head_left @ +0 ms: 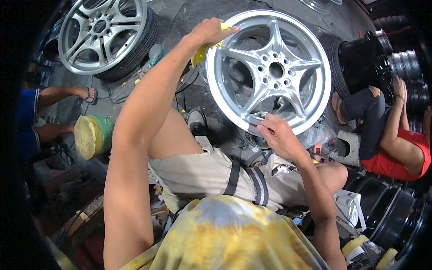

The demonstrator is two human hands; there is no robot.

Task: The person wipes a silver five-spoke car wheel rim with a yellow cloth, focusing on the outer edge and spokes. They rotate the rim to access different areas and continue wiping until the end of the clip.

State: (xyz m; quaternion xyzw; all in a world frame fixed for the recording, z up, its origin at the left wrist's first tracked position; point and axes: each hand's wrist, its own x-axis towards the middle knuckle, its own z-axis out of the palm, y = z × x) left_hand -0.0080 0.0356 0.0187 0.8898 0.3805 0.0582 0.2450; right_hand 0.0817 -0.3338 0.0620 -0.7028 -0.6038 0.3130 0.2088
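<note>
A silver alloy wheel rim point(310, 64) with star-like spokes and a ring of bolt holes stands in front of me, its face turned up toward me. My left hand point(211, 32) is at its upper left edge, closed on a yellow cloth point(200, 56) that hangs down beside the rim. At the near edge, my right hand point(282, 137) has its fingers curled against the rim's lip. The fingertips of that hand are partly hidden, and I cannot make out anything else in them.
Another silver wheel point(100, 27) with a tyre lies at upper left. A yellow-and-green round bundle point(92, 135) is at left, near a person's sandalled foot point(90, 95). On the right, a person in a red top point(407, 155) sits by stacked dark rims point(366, 63).
</note>
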